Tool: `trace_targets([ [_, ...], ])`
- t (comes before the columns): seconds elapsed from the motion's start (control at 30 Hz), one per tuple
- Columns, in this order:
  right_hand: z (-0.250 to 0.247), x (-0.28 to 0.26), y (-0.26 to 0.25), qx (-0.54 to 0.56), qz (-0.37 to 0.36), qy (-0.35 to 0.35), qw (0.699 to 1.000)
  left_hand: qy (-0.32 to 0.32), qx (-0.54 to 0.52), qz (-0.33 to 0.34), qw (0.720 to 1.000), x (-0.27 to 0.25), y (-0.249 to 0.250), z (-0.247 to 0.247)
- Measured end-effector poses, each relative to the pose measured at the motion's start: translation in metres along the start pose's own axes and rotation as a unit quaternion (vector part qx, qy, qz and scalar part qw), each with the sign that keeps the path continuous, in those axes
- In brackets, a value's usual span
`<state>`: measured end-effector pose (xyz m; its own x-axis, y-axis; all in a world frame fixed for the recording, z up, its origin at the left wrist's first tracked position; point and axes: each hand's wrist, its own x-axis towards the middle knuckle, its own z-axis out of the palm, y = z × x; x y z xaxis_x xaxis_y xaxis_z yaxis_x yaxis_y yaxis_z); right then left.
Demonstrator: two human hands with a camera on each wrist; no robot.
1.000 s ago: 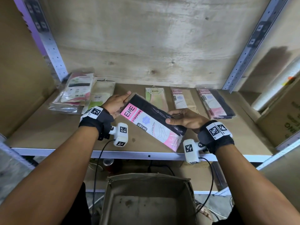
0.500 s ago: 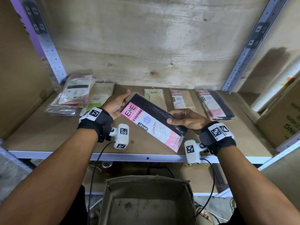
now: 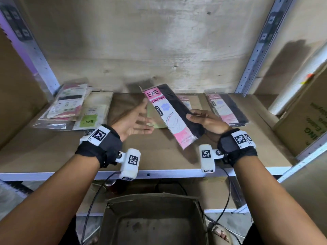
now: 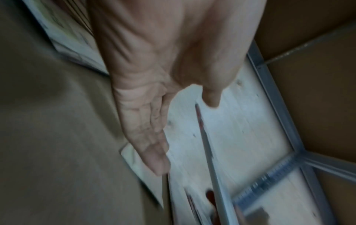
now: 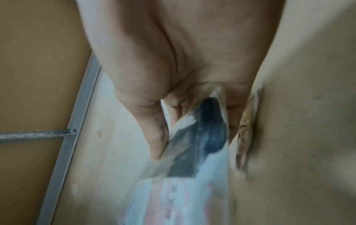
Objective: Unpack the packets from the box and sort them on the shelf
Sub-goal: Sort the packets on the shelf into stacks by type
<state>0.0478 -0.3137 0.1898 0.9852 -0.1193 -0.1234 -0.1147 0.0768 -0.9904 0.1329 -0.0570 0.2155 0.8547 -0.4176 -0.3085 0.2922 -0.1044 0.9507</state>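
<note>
A pink, white and black stocking packet (image 3: pixel 171 114) is held up above the shelf board (image 3: pixel 53 152), its top pointing toward the back wall. My right hand (image 3: pixel 203 121) pinches its lower right edge, thumb on the front; the right wrist view shows that packet (image 5: pixel 200 137) between thumb and fingers. My left hand (image 3: pixel 136 121) hovers just left of it, palm up, fingers straight, holding nothing. In the left wrist view the left hand (image 4: pixel 154 121) is empty, with the packet's edge (image 4: pixel 210 152) beside it. The cardboard box (image 3: pixel 155 221) stands below the shelf with nothing visible inside.
A pile of packets (image 3: pixel 69 103) and a green-labelled packet (image 3: pixel 92 112) lie at the left of the shelf. A pink and black packet (image 3: pixel 226 108) lies at the right, others are half hidden behind the held one. A brown carton (image 3: pixel 307 117) and white roll (image 3: pixel 297 82) stand right.
My left hand has let go of the packet and opened. My right hand has swung the packet from a slant to nearly upright, further back over the shelf.
</note>
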Motion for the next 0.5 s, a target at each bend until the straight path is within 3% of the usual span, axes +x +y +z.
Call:
trace_targets([
  [0.17,-0.007,0.005,-0.007,-0.015,0.008,0.061,0.998,-0.121,0.02,0.033,0.992,-0.006,-0.017,0.051],
  [0.37,-0.037,0.003,-0.017,-0.017,-0.002,0.12,0.993,-0.07,0.064,0.091,0.991,0.015,-0.004,0.104],
  [0.5,-0.067,0.003,-0.023,-0.076,-0.027,0.216,0.973,-0.074,0.054,0.105,0.99,0.032,0.008,0.137],
])
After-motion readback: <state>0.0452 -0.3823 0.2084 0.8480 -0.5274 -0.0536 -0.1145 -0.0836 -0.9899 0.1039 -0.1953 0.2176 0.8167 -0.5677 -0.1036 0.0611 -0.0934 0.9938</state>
